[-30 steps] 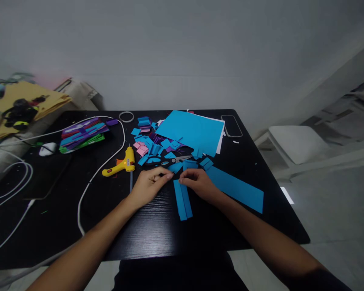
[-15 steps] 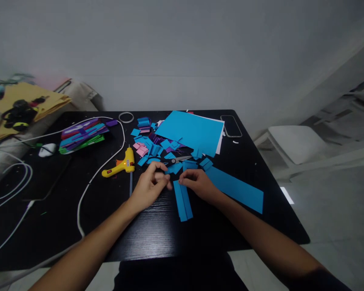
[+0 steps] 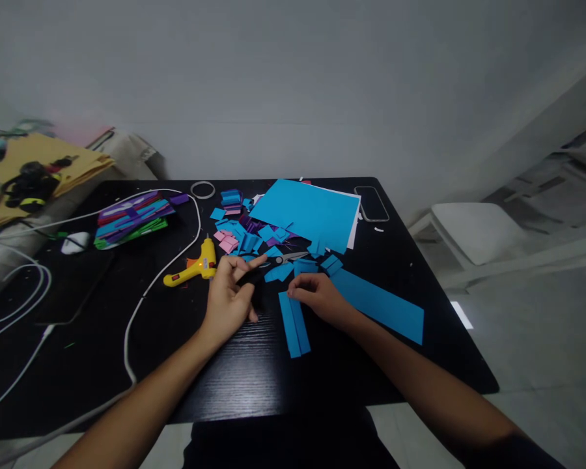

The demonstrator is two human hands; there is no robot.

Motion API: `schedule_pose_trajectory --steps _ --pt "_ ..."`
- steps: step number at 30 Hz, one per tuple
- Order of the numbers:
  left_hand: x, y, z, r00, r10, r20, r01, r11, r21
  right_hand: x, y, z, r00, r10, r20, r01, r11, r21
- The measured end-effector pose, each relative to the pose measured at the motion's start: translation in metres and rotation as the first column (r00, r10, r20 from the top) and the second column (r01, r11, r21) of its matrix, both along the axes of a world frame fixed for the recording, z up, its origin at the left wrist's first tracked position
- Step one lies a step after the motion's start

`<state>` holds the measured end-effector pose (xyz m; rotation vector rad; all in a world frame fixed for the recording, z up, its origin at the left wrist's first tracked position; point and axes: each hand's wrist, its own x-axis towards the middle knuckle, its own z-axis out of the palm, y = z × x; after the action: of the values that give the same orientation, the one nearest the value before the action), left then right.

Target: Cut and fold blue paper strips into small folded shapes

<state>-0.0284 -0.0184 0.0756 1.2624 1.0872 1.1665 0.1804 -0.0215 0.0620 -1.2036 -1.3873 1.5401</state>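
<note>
My left hand (image 3: 230,299) is raised above the black table with its fingers apart and nothing in it, just right of the yellow glue gun (image 3: 200,263). The fingers of my right hand (image 3: 317,295) are pinched together at the top end of a folded blue paper strip (image 3: 294,326), which lies slanted on the table. Beyond both hands, the scissors (image 3: 293,258) rest among small blue paper pieces (image 3: 279,271). A long blue strip (image 3: 378,305) lies partly behind my right hand and forearm.
A large blue sheet (image 3: 307,212) and a phone-shaped object (image 3: 372,204) lie at the back. Stacked coloured paper (image 3: 134,218), a white cable (image 3: 139,303) and a white earbud case (image 3: 75,243) are on the left. A white stool (image 3: 473,231) stands right of the table.
My left hand has moved left, away from the folded strip, and its fingers have spread. My right hand has stayed at the strip's top end.
</note>
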Motion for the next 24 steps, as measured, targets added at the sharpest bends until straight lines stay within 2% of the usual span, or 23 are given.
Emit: schedule_pose_trajectory --steps 5,9,15,17,19,21,24 --pt "0.0 0.004 -0.004 0.995 0.026 -0.092 -0.013 0.989 0.147 0.0 0.0 0.002 1.0 -0.004 0.007 0.004 1.0 -0.01" --pt "-0.001 0.004 -0.003 0.977 0.117 -0.176 -0.067 0.961 0.27 0.0 0.0 0.001 1.0 -0.003 0.001 0.003 1.0 -0.02" --pt "-0.003 0.003 0.0 0.977 0.131 -0.169 -0.093 0.972 0.218 -0.001 0.0 0.0 1.0 0.0 -0.016 0.0 1.0 -0.019" --pt "-0.004 0.004 -0.002 0.98 0.1 -0.173 -0.062 0.975 0.213 -0.001 0.0 0.001 1.0 0.0 -0.011 0.0 1.0 -0.019" --pt "-0.006 0.006 -0.005 0.98 0.024 -0.198 0.018 0.978 0.207 -0.001 0.0 0.001 1.0 0.002 -0.004 -0.002 1.0 -0.012" --pt "-0.008 0.007 -0.008 0.964 -0.066 -0.257 0.12 0.972 0.202 0.0 0.0 0.0 1.0 0.002 -0.001 -0.002 1.0 -0.012" --pt "-0.011 0.008 -0.011 0.93 -0.105 -0.353 0.194 0.955 0.226 0.0 0.0 0.0 1.0 -0.003 0.004 0.003 1.0 -0.02"
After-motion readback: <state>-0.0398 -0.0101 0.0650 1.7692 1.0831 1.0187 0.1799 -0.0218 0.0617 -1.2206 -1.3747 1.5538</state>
